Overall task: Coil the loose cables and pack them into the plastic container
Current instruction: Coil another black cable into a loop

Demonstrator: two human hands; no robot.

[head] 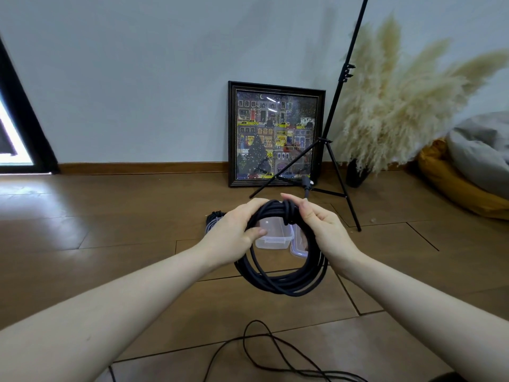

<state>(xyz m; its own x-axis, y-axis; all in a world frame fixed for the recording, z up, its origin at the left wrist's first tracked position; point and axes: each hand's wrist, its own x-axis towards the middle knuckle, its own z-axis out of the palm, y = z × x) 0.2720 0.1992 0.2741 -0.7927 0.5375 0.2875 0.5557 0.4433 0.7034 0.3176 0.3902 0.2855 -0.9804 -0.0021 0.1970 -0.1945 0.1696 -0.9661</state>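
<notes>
A thick black cable (283, 282) hangs in a round coil of several loops above the wooden floor. My left hand (234, 230) grips the coil's upper left side. My right hand (319, 221) pinches the cable's end, which is wound round the top of the coil, its plug (306, 183) sticking up behind my fingers. A clear plastic container (275, 238) stands on the floor behind the coil, partly hidden by it. Its clear lid (298, 250) lies to the right. A thin loose black cable (264, 351) snakes over the floor near me.
Another bundled black cable (214, 217) lies left of the container. A framed picture (275, 133) leans on the wall. A black tripod stand (336, 150), a vase of pampas grass (394, 106) and cushions (468, 172) stand at the right.
</notes>
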